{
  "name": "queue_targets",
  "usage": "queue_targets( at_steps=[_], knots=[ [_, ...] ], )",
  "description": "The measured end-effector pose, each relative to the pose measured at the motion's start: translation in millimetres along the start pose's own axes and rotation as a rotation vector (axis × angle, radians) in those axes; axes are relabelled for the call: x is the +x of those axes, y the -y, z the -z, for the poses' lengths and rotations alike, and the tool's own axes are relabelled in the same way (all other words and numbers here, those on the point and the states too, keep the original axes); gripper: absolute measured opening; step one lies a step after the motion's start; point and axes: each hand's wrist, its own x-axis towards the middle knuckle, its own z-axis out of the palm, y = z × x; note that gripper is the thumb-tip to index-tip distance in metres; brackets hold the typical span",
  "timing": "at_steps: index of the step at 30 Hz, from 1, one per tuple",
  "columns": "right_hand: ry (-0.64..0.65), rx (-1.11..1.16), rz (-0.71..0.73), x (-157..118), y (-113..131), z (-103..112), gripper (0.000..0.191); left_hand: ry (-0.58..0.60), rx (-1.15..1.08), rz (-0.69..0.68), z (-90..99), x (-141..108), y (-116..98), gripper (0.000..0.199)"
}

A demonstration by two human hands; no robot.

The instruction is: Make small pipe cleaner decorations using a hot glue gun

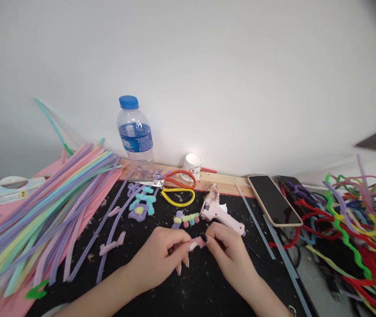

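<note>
- Pale wall (pixel 208 88) fills the upper frame, with a black mat (pixel 191 290) spread below centre
- Between both hands, just below centre, lies the pink piece (pixel 197 241), its long axis running roughly side to side; neither hand is nearer, as each touches one end
- Left hand (pixel 161 255) pinches the left end between thumb and fingers, its forearm slanting up from lower left
- Right hand (pixel 229 251) pinches the right end, wrist low, fingers turned inward, thumb on the near side
- Glue gun (pixel 223 215) rests just beyond the right hand; scissors (pixel 178 204) lie farther back, near centre
</note>
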Motion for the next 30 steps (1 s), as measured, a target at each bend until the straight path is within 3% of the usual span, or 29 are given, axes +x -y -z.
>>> queue_targets(
  at_steps=[6,9,16,19,24,27,30],
  knots=[
    [-0.294,-0.163,-0.022,3,-8,14,0.025,-0.008,-0.213,0.093,3.6,3,0,0.034],
    [-0.373,-0.21,-0.013,4,-11,19,0.018,-0.015,-0.321,0.148,5.3,4,0,0.033],
    [-0.377,-0.376,0.025,8,-19,25,0.03,-0.024,-0.471,0.157,8.7,7,3,0.031],
    [-0.381,-0.448,0.007,11,-25,26,0.007,-0.016,-0.501,0.153,9.6,7,5,0.031],
    [-0.305,-0.596,-0.19,13,-37,26,0.051,-0.019,-0.517,0.144,10.1,7,6,0.031],
    [-0.235,-0.592,-0.185,12,-40,24,0.049,-0.046,-0.484,0.151,10.6,7,5,0.032],
    [-0.246,-0.609,-0.157,12,-39,21,0.047,-0.081,-0.423,0.156,11.2,7,3,0.032]
  ],
)
